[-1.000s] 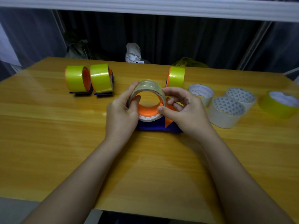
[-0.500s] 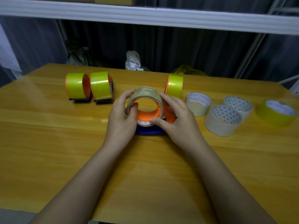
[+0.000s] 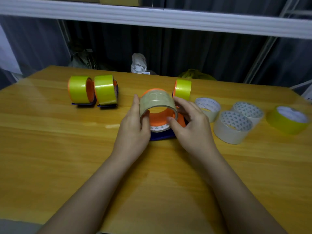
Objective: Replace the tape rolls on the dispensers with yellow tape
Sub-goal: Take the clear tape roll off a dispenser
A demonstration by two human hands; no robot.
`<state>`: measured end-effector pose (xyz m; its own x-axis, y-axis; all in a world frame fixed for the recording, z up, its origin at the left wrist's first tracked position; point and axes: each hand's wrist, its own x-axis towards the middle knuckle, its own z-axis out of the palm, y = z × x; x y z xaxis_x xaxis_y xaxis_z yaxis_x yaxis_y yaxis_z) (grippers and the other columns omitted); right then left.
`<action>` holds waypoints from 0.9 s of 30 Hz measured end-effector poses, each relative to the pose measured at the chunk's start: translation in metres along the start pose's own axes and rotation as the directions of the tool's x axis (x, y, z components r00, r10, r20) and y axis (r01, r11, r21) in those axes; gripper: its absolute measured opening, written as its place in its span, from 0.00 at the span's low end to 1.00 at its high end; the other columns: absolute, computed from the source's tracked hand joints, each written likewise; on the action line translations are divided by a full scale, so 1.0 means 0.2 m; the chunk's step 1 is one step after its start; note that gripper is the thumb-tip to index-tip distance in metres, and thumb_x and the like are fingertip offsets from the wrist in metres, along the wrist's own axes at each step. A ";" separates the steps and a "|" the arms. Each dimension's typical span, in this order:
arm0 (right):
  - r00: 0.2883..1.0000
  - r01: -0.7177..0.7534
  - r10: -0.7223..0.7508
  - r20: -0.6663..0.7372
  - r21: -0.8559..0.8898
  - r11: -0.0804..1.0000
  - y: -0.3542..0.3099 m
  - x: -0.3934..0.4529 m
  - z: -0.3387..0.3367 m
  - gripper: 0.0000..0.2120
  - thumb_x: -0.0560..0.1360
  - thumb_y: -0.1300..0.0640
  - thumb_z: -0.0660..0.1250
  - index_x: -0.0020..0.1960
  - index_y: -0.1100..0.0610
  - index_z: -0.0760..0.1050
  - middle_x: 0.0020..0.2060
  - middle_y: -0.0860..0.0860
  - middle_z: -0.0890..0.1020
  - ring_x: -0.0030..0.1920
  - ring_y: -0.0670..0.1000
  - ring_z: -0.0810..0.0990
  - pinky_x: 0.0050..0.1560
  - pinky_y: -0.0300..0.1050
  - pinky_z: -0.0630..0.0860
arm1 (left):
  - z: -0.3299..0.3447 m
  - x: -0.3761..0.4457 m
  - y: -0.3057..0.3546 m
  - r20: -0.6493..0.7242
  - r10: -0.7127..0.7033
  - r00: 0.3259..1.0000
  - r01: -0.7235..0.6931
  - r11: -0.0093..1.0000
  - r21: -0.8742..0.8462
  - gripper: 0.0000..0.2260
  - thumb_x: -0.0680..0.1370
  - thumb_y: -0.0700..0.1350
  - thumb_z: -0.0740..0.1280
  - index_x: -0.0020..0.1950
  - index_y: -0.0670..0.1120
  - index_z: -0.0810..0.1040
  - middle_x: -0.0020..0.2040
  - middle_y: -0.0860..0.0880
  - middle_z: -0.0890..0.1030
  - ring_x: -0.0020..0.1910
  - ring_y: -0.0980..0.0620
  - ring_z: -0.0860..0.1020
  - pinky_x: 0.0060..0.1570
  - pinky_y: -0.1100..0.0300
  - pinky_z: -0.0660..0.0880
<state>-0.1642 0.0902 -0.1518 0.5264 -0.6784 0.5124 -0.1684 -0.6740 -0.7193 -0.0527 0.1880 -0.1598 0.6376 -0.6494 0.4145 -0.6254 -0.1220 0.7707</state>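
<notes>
A clear brownish tape roll (image 3: 157,100) sits on the orange hub (image 3: 158,118) of a blue dispenser (image 3: 162,136) in the middle of the wooden table (image 3: 50,149). My left hand (image 3: 135,127) grips the roll's left side, thumb at its inner rim. My right hand (image 3: 190,122) grips its right side, thumb tip at the lower rim. The roll is tilted with its opening toward me. A loose yellow tape roll (image 3: 288,119) lies flat at the far right.
Two dispensers with yellow tape (image 3: 81,91) (image 3: 105,90) stand at the back left, a third yellow-taped dispenser (image 3: 183,89) just behind my right hand. Three whitish rolls (image 3: 208,108) (image 3: 233,126) (image 3: 248,111) lie to the right. A white shelf rail (image 3: 168,17) runs overhead.
The view has tilted upward a little. Both hands keep hold of the clear roll, which now leans further back on the orange hub, showing more of its outer face.
</notes>
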 end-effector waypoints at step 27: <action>0.955 0.106 -0.110 -0.277 -0.030 0.994 -0.03 -0.09 0.15 0.20 0.72 0.63 0.67 0.63 0.62 0.76 0.24 0.55 0.78 0.31 0.53 0.74 0.27 0.41 0.67 | -0.03 0.02 -0.02 -0.170 0.078 0.982 -0.073 0.997 0.031 0.25 0.72 0.37 0.57 0.71 0.43 0.70 0.39 0.45 0.80 0.33 0.52 0.75 0.33 0.63 0.71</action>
<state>-0.1467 0.1154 -0.1706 0.2901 -0.6546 0.6981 -0.1368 -0.7503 -0.6468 -0.0457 0.1911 -0.1583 0.6541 -0.5201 0.5493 -0.6844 -0.0975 0.7226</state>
